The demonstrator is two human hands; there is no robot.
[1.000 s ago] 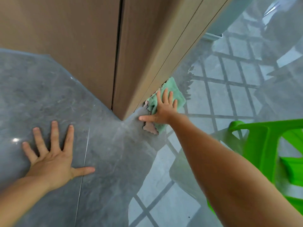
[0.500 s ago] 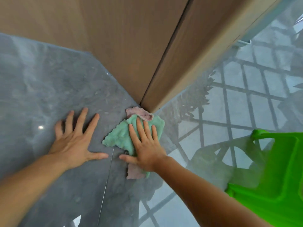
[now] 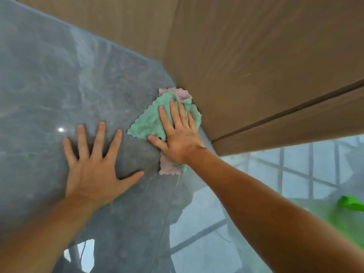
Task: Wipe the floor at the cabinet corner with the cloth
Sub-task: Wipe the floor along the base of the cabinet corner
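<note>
A green cloth with a pink underside (image 3: 148,123) lies flat on the glossy grey tile floor (image 3: 49,91), pushed against the foot of the brown wooden cabinet (image 3: 256,66). My right hand (image 3: 177,134) presses down on the cloth with flat, spread fingers; its palm hides the cloth's middle. My left hand (image 3: 96,162) rests flat on the bare floor just left of the cloth, fingers apart, holding nothing.
A tile joint (image 3: 167,213) runs down from the cloth toward me. A green plastic stool (image 3: 350,203) shows at the right edge. The floor reflects a window grid at lower right. Cabinet faces wall off the top and right.
My right hand slid the cloth from the cabinet's right side around the corner to its left face. My left hand stayed flat on the floor while the view swung.
</note>
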